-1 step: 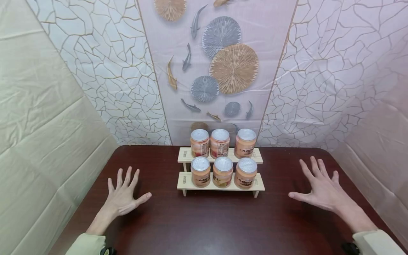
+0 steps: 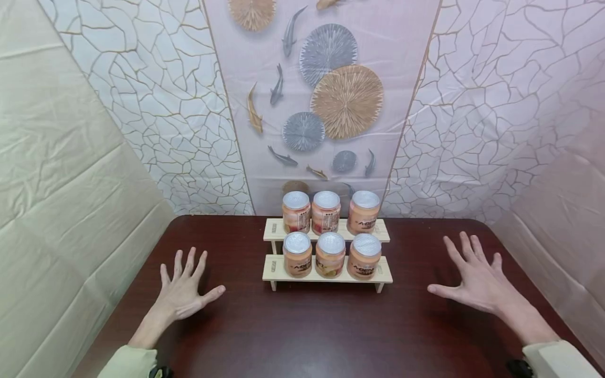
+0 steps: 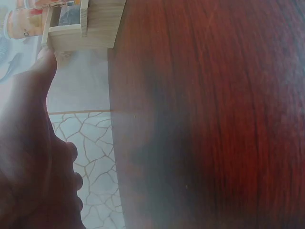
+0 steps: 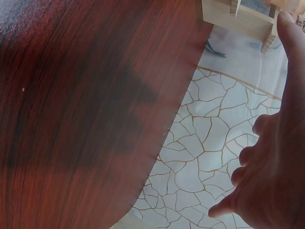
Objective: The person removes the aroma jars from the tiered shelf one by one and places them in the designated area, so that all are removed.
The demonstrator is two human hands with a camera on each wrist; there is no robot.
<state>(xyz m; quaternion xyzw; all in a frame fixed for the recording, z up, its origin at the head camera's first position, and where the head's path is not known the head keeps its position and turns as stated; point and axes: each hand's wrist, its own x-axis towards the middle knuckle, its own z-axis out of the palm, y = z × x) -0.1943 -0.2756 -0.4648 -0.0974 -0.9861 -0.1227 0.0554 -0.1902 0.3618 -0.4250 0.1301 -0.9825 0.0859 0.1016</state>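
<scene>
Left: my left hand (image 2: 181, 296) hangs above the counter (image 2: 302, 325), fingers spread and released, holding nothing, well apart from the jars.

Centre: six orange jars, all upright. The upper wooden shelf (image 2: 272, 230) bears the back left jar (image 2: 296, 216), back middle jar (image 2: 326, 217) and back right jar (image 2: 363, 216). The lower wooden shelf (image 2: 271, 269) bears the front left jar (image 2: 298, 258), front middle jar (image 2: 330, 260) and front right jar (image 2: 364, 260).

Right: my right hand (image 2: 487, 283), likewise spread and released, apart from the shelves.

Handling, my judgement: this poise is best done steady, both hands clear of the shelves. Any grip would suit a jar's side, below the silvery lid, with a straight lift; the left pair in each row leaves little finger room.

Labels, left to right: back left and back middle show fine print, illegible. Front left, back right and front right bear dark lettering, perhaps "A-BEN…", uncertain. Front middle shows a fruit picture. Shelf-end marks: too small to read.
</scene>
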